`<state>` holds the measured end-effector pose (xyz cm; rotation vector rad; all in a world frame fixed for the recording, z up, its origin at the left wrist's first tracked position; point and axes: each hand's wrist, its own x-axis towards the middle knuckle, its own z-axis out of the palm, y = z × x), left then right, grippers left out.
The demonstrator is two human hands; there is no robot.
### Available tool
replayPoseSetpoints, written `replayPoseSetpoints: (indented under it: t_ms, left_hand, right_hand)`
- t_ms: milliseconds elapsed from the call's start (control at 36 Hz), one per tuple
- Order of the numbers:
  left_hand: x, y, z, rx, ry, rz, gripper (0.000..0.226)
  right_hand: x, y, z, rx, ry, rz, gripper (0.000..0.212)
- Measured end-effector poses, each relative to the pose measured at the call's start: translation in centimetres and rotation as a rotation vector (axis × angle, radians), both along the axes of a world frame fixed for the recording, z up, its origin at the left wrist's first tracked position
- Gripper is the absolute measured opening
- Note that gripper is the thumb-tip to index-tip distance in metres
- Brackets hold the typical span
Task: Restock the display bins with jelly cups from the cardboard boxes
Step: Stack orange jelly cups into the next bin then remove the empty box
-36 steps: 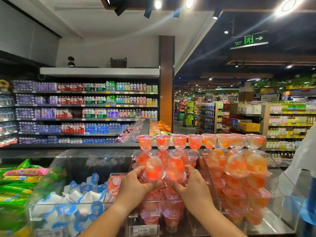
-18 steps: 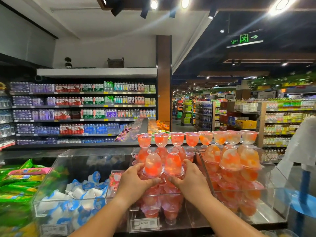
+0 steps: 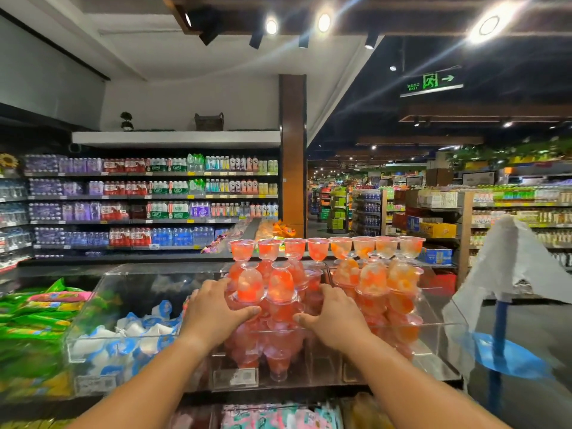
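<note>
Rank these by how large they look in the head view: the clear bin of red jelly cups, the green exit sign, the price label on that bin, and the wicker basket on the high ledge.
1. Clear bin
2. Exit sign
3. Price label and wicker basket: look alike, so unranked.
The bin and label are nearest the camera, which inflates them.

jelly cups [image 3: 280,287] in middle bin [image 3: 309,374] | packets bin [image 3: 93,351] left | cup row [image 3: 325,247] behind

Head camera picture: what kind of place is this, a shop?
Yes, most likely a supermarket: long shelves of bottled drinks, clear plastic display bins stacked with red and orange jelly cups, and a white price label.
</note>
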<state>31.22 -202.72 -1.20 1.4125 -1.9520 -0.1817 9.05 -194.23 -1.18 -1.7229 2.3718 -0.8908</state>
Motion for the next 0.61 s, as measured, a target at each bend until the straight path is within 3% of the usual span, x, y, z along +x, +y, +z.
replayPoseSetpoints:
  t_ms: [83, 167, 417, 611]
  left_hand:
    - [-0.9, 3.0, 0.5, -0.038, -0.065, 0.047, 0.088]
    - [-1.7, 6.0, 0.7, -0.04, -0.147, 0.091, 0.098]
    - [-3.5, 15.3, 2.5, 0.067, -0.423, 0.06, 0.094]
    - [-1.8, 21.4, 3.3, 0.144, -0.468, 0.077, 0.087]
  right_hand:
    - [-1.4, 2.7, 0.6, 0.027, 0.045, -0.009, 0.099]
    - [-2.9, 5.7, 1.1, 0.064, 0.085, -0.01, 0.097]
    - [-4.5, 14.0, 1.9, 0.118, 0.173, -0.007, 0.096]
    - [-3.5, 20.3, 3.1, 0.18, 0.267, -0.001, 0.094]
